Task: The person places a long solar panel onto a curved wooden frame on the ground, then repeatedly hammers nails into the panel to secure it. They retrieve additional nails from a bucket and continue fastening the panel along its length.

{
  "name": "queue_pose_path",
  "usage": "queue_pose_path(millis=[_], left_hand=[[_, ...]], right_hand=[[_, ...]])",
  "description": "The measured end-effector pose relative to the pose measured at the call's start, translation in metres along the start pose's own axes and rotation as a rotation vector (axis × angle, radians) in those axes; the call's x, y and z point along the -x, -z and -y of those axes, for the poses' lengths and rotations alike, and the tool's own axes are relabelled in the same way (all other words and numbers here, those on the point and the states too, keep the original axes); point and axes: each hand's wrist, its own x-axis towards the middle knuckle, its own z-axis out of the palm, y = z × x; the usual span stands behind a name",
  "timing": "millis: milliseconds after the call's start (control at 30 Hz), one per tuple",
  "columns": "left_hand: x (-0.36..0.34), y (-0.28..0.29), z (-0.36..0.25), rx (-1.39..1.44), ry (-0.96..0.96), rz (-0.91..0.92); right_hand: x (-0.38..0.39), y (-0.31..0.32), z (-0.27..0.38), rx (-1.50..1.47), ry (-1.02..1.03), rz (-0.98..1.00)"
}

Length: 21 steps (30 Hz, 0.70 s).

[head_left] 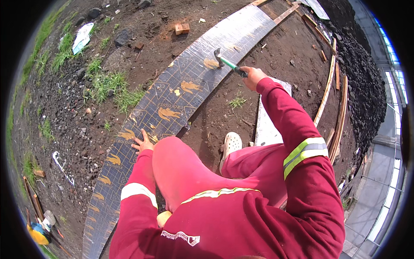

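Note:
My right hand (254, 77) is closed round the handle of a claw hammer (228, 64) with a green and black grip. The hammer's dark head is over or on a long dark panel (172, 95) printed with a yellow grid and animal figures; whether it touches cannot be made out. My left hand (144, 143) lies on the same panel with its fingers spread, beside my bent knee. Small pale yellow scraps (177, 92) lie on the panel's surface near its middle.
Wooden strips (327, 86) and a pale board (269, 121) lie on the soil to the right. Dark gravel (364, 82) is heaped beyond them. A brick-coloured block (182, 29), stones and grass tufts (108, 88) are left of the panel. My clog (233, 142) rests on the dirt.

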Motion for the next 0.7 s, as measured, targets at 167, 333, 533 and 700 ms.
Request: queue_pose_path(millis=[167,333,533,700], left_hand=[[-0.009,-0.007,0.004,0.009,0.002,-0.015],[-0.019,-0.013,0.009,0.024,-0.027,-0.023],[-0.017,-0.013,0.007,0.004,-0.026,-0.024],[-0.004,-0.003,0.001,0.025,-0.015,-0.037]], right_hand=[[0.006,-0.017,-0.005,-0.028,-0.023,0.017],[0.013,-0.009,0.004,-0.024,-0.042,0.05],[0.016,-0.005,0.01,-0.016,-0.081,0.115],[0.015,-0.012,0.009,-0.033,-0.046,0.047]])
